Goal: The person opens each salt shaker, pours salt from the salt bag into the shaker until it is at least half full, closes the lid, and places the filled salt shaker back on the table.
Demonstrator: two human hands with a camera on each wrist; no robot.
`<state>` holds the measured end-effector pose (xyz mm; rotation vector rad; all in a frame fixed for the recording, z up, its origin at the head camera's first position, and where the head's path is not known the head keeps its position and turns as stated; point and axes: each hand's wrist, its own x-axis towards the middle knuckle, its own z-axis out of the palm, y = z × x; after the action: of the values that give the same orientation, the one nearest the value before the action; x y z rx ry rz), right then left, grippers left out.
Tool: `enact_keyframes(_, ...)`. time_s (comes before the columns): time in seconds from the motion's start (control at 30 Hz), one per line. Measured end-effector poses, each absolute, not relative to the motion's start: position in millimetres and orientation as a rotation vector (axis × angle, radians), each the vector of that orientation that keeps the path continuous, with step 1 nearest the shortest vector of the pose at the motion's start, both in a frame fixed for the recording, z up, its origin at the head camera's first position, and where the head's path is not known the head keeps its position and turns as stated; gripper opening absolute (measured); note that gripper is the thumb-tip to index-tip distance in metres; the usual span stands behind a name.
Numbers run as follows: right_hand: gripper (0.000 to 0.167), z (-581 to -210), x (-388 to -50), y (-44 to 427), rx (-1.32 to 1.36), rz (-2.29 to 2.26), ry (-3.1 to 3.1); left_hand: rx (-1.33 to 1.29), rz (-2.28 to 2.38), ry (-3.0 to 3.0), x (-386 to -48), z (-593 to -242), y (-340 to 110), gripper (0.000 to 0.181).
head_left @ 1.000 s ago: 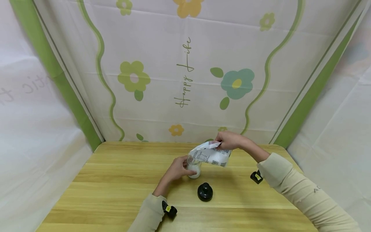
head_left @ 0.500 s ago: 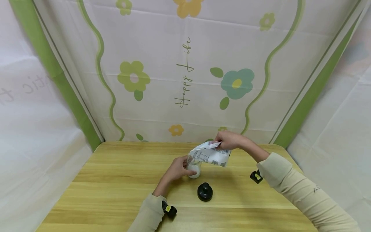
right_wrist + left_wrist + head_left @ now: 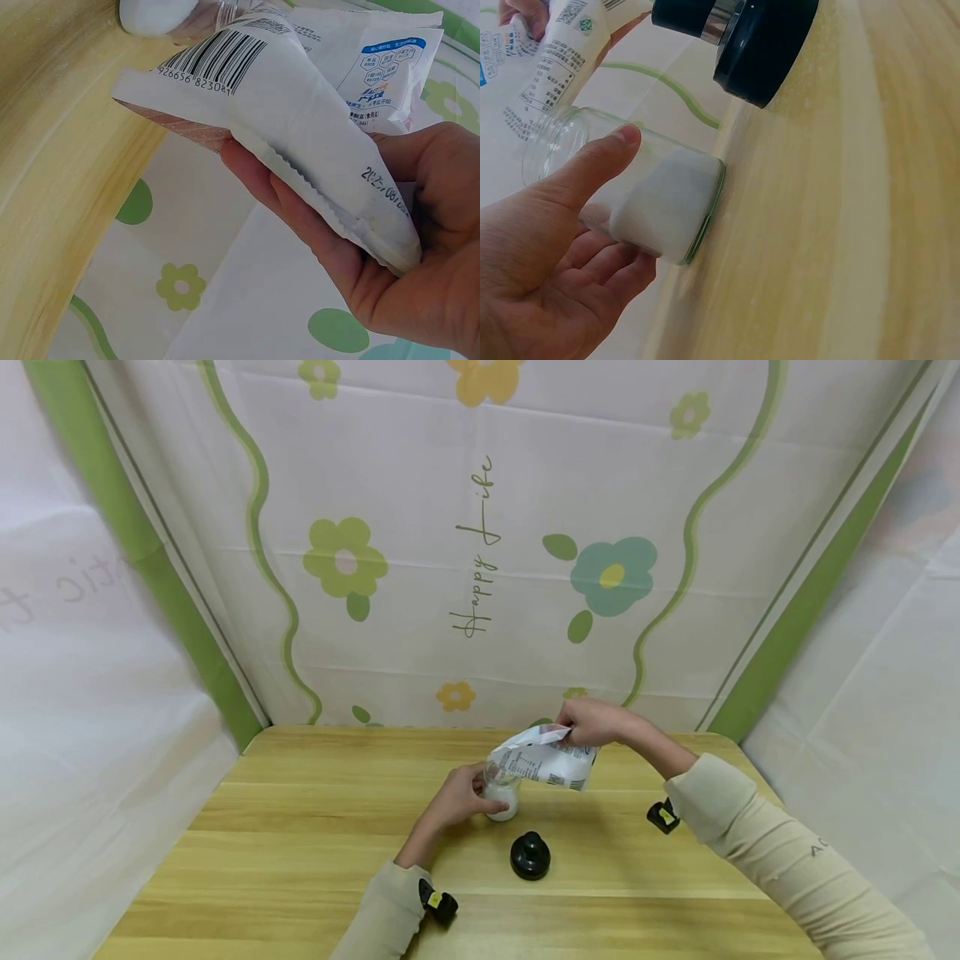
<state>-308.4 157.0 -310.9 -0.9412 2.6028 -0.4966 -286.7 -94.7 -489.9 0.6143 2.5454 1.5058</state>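
Note:
A clear glass jar (image 3: 664, 199), partly filled with white powder, stands on the table. My left hand (image 3: 459, 797) grips the jar from the left, thumb on the near side and fingers curled round behind. Above it, my right hand (image 3: 595, 724) holds a white printed bag (image 3: 551, 764) tilted, with its lower left end at the jar's mouth. In the right wrist view the fingers and thumb close round the bag (image 3: 300, 97), whose barcode side shows. Whether powder is flowing I cannot tell. Nearer to me lies a black knobbed lid (image 3: 530, 857), apart from both hands.
The wooden table (image 3: 300, 852) reaches back to a white curtain (image 3: 412, 635) printed with flowers. Curtains with green edging hang at both sides. Small black devices (image 3: 438, 903) sit at the sleeve cuffs.
Almost nothing differs. Both hands, the jar, the bag and the lid keep their places; the powder in the jar shows no clear difference.

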Motion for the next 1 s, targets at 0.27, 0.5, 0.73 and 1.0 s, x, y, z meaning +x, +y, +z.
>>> enact_keyframes(0.27, 0.015, -311.2, -308.7, 157.2, -0.934, -0.496, 2.606, 0.612, 1.516, 2.533, -286.5, -489.0, -94.4, 0.054)
enact_keyframes(0.5, 0.016, -311.0, -308.9, 156.3, -0.929, -0.510, 2.595, 0.622, 1.536, 2.520, -286.5, -489.8, -94.7, 0.052)
enact_keyframes(0.73, 0.015, -311.4, -309.4, 156.6, -0.964, -0.506, 2.596, 0.645, 1.549, 2.518, -287.2, -491.9, -95.3, 0.051)
enact_keyframes(1.0, 0.015, -310.5, -308.2, 155.7, -0.950, -0.506, 2.608, 0.638, 1.552, 2.514, -286.8, -490.5, -95.8, 0.050)
